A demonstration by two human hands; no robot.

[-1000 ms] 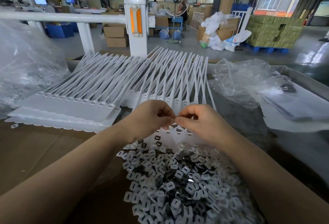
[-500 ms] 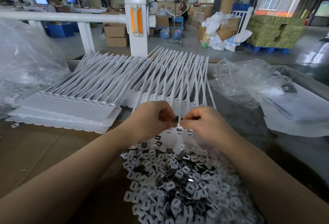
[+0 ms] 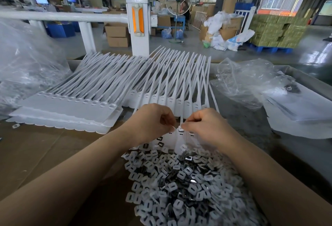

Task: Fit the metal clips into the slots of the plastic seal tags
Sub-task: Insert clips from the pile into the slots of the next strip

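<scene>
A sheet of joined white plastic seal tags [image 3: 179, 141] lies in front of me, its long tails running away from me. My left hand [image 3: 152, 121] and my right hand [image 3: 203, 126] meet over the slotted tag heads. My right fingertips pinch something small at the top of one tag head; it is too small to name. My left fingers are curled against the neighbouring tag. Two tags to the left show dark clips [image 3: 159, 138] in their slots. A big heap of metal clips [image 3: 185, 186] lies between my forearms.
More white tag sheets [image 3: 68, 110] are stacked at the left and fanned out behind [image 3: 161, 82]. Crumpled clear plastic bags lie at the left [image 3: 27, 64] and right [image 3: 251, 83]. Brown cardboard [image 3: 36, 153] covers the near bench. A white post [image 3: 137, 20] stands behind.
Both hands have sunk slightly toward the tag heads and parted a little. The right fingertips now sit on the top of one tag head.
</scene>
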